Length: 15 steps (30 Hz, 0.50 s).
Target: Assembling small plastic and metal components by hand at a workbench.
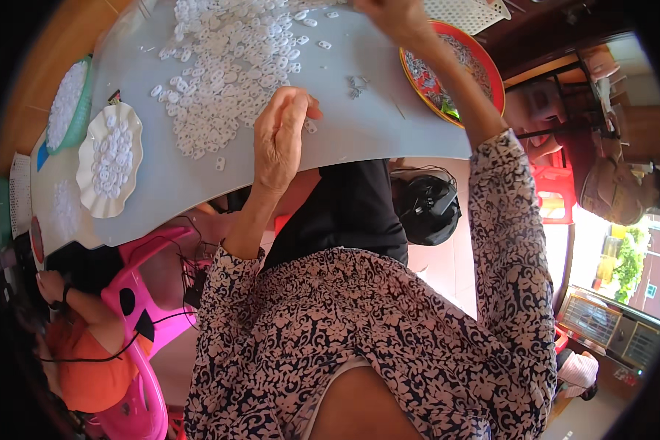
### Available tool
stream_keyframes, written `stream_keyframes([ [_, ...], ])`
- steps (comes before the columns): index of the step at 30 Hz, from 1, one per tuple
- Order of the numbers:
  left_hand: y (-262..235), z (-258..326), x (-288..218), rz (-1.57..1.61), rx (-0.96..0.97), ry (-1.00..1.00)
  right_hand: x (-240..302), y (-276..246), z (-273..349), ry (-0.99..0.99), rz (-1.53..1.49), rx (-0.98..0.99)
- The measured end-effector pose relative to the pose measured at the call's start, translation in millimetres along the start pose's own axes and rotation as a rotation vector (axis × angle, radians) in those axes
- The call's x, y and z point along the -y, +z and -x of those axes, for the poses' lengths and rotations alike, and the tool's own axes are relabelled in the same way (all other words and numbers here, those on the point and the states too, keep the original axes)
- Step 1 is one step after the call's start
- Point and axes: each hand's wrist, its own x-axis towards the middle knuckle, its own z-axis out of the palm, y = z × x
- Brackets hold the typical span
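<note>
My left hand (281, 136) is raised over the near edge of the grey table (367, 139), fingers curled together; whatever they may hold is hidden. Beside it spreads a big heap of small white oval plastic pieces with holes (231, 81). My right hand (402, 20) reaches to the far side, partly cut off by the upper edge, its fingertips out of sight. Under the right forearm stands a round red tray with a yellow rim (497, 81), holding many small metal pieces (425, 73). A little cluster of metal pieces (356, 86) lies between the hands.
At left are a white scalloped dish (88, 165) and a green basket (83, 110), both with white pieces. A white perforated basket (477, 11) is at the far right. Below the table's left side, a person in orange (95, 367) sits near a pink chair (143, 293).
</note>
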Motion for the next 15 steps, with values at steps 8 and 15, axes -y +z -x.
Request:
stream_keyframes([
  [8,5.9,-2.2,-0.2,0.013,0.019,0.008,-19.5,52.4,6.2,-0.063,0.183,0.334],
  [15,2.7,-3.0,2.2,0.018,-0.022,0.058,18.7,38.2,17.9,-0.128,0.120,0.205],
])
